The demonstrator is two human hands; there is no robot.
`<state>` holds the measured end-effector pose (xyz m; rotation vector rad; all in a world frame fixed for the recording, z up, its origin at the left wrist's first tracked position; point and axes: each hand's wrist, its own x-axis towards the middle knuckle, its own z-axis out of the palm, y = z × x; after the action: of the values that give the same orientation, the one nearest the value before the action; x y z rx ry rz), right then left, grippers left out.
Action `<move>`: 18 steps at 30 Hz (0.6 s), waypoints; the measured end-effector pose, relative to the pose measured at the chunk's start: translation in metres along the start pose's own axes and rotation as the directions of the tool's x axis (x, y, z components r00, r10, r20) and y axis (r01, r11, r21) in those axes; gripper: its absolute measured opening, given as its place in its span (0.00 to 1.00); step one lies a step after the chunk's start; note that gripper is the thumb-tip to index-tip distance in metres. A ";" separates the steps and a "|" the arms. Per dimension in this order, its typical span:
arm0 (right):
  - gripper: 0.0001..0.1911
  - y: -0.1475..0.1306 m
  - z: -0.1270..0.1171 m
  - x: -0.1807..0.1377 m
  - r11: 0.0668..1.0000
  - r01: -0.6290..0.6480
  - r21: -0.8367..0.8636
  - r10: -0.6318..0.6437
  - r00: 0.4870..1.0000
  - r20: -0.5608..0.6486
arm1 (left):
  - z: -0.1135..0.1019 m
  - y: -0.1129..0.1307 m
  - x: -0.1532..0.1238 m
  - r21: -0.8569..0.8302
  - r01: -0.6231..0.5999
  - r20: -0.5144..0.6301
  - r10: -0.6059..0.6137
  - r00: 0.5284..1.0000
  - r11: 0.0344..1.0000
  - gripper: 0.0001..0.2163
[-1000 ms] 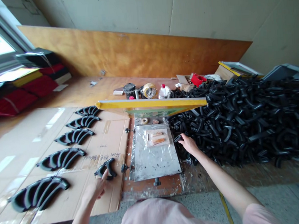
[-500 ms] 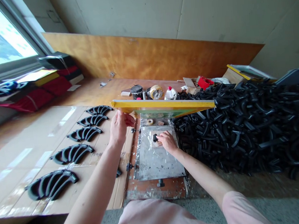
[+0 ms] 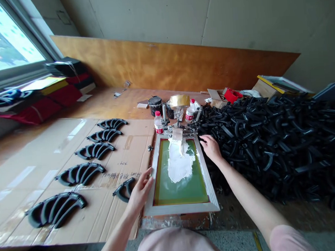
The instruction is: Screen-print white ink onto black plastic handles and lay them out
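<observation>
A screen-printing frame [image 3: 184, 208] with a green mesh lies lowered over the work plate, which it hides. White ink [image 3: 180, 164] is spread across the upper middle of the mesh, and a squeegee [image 3: 177, 134] coated in it rests at the far end. My left hand [image 3: 143, 188] is by the frame's left rail, fingers apart and holding nothing; whether it touches the rail I cannot tell. Beside the far right corner of the frame is my right hand [image 3: 211, 147], empty, with its fingers loosely extended. The black piece on the plate is hidden.
Fanned groups of black curved parts [image 3: 80, 173] lie on cardboard [image 3: 43, 149] at left. A large heap of black parts [image 3: 261, 149] borders the right side. Behind the frame stand a bottle [image 3: 158, 123], a dark tub [image 3: 155, 105] and a tape roll [image 3: 179, 100].
The raised frame has come down flat over the plate. My right hand has let go of the small black piece and moved right and away; my left hand has moved down and nearer.
</observation>
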<state>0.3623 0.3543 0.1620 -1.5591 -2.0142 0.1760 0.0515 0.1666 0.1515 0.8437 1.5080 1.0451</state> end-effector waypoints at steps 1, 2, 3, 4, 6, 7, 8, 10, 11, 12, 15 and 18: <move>0.19 -0.015 0.005 0.014 0.998 0.065 0.000 -0.065 0.998 -0.007 | 0.002 -0.010 0.004 0.027 0.000 -0.021 0.000 1.000 1.000 0.36; 0.24 -0.033 0.012 0.026 0.990 0.141 -0.012 -0.141 0.990 0.008 | 0.003 -0.019 0.008 0.059 -0.004 -0.036 0.006 0.999 0.998 0.36; 0.27 -0.051 0.020 0.037 0.980 0.193 -0.038 -0.191 0.980 0.053 | 0.004 -0.025 0.011 0.088 -0.013 -0.043 0.017 0.999 0.996 0.34; 0.27 -0.068 0.029 0.045 0.972 0.224 -0.067 -0.215 0.969 0.120 | 0.005 -0.030 0.013 0.112 -0.025 -0.044 0.030 0.999 0.993 0.33; 0.20 -0.090 0.045 0.050 0.965 0.234 -0.118 -0.196 0.943 0.269 | 0.006 -0.036 0.016 0.136 -0.041 -0.032 0.045 0.998 0.990 0.30; 0.15 -0.095 0.051 0.047 0.962 0.238 -0.136 -0.182 0.926 0.331 | 0.006 -0.038 0.017 0.134 -0.043 -0.027 0.047 0.999 0.990 0.29; 0.10 -0.096 0.054 0.040 0.957 0.253 -0.143 -0.183 0.907 0.380 | 0.006 -0.040 0.018 0.125 -0.040 -0.022 0.044 0.999 0.991 0.29; 0.06 -0.089 0.052 0.020 0.933 0.342 -0.115 -0.260 0.859 0.442 | 0.005 -0.043 0.018 0.096 -0.030 -0.012 0.032 0.999 0.995 0.29; 0.07 -0.084 0.048 0.009 0.911 0.405 -0.081 -0.327 0.826 0.460 | 0.005 -0.044 0.019 0.081 -0.026 -0.008 0.027 1.000 0.996 0.30; 0.09 -0.078 0.042 -0.001 0.883 0.468 -0.039 -0.396 0.788 0.472 | 0.005 -0.044 0.019 0.070 -0.023 -0.007 0.024 1.000 0.997 0.30; 0.11 -0.068 0.021 -0.013 0.809 0.584 0.071 -0.534 0.678 0.505 | 0.005 -0.045 0.019 0.059 -0.013 -0.004 0.013 1.000 0.998 0.30; 0.05 -0.074 0.015 -0.004 0.825 0.562 0.061 -0.510 0.693 0.509 | 0.005 -0.042 0.018 0.071 -0.016 -0.006 0.016 1.000 0.997 0.29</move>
<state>0.2927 0.3312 0.1805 -0.9505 -2.8567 0.2753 0.0540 0.1681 0.1058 0.9042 1.5537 1.0120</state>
